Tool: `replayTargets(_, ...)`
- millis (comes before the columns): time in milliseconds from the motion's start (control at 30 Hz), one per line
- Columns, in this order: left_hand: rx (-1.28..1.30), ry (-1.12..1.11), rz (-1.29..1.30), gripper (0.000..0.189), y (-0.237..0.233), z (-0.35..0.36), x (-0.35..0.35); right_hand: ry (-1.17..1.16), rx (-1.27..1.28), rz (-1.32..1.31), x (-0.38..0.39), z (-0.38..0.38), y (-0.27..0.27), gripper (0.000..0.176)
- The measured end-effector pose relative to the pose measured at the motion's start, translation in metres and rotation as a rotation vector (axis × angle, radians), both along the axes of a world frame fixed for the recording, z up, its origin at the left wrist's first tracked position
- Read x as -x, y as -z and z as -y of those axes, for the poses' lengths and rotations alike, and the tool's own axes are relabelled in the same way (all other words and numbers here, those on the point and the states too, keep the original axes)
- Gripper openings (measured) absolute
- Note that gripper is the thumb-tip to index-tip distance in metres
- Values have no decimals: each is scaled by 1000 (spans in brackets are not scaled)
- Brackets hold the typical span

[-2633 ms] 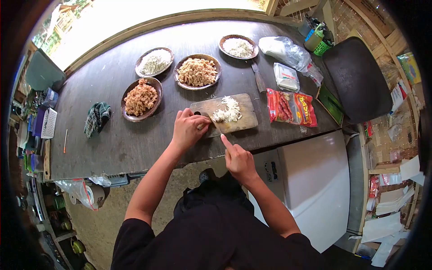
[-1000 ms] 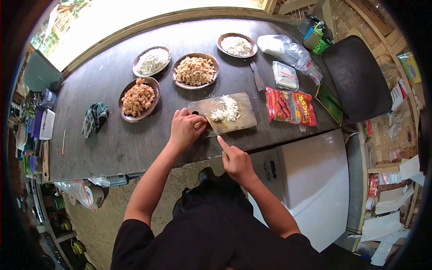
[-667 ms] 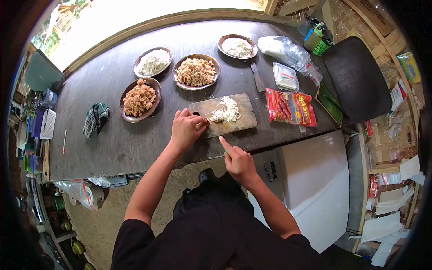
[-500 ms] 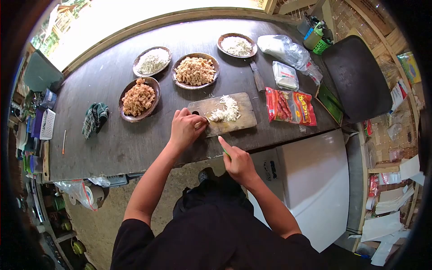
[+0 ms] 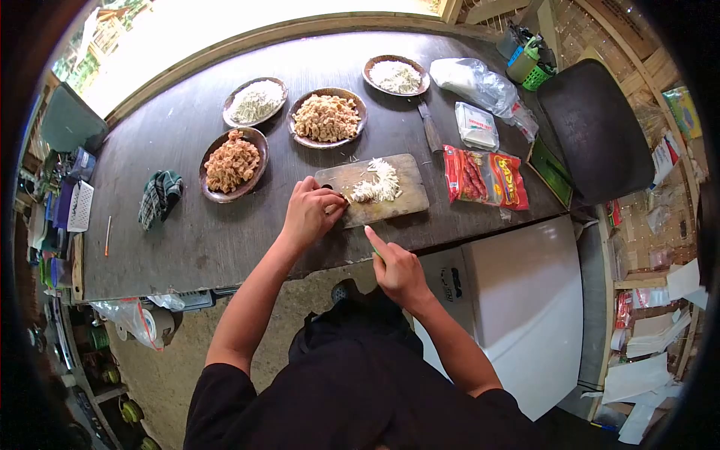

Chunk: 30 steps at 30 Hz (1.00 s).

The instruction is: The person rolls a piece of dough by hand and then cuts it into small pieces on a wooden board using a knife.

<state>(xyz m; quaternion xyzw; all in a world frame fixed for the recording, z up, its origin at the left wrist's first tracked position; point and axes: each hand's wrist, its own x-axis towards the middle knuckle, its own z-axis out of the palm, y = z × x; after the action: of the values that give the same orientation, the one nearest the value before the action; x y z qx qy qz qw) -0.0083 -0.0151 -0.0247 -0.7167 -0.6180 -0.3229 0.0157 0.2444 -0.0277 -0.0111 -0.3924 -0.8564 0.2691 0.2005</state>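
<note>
Gripping a green-handled knife (image 5: 378, 253), the right hand (image 5: 399, 271) pointed its index finger forward! The left hand (image 5: 309, 213) bunched just left of pale slivers (image 5: 382, 182) on the cutting board (image 5: 413, 201), any grip hidden; tucked fingertips and short, steady strokes seemed safest.

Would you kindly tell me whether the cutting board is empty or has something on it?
Not empty: white shreds lie heaped on the cutting board, with bare surface showing around them.
</note>
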Motion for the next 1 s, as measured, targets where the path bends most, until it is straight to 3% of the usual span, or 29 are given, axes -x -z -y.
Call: replayTargets(1000,62,-57,-24,11,-3,1,0,37,-47,31,12,-2,11,59)
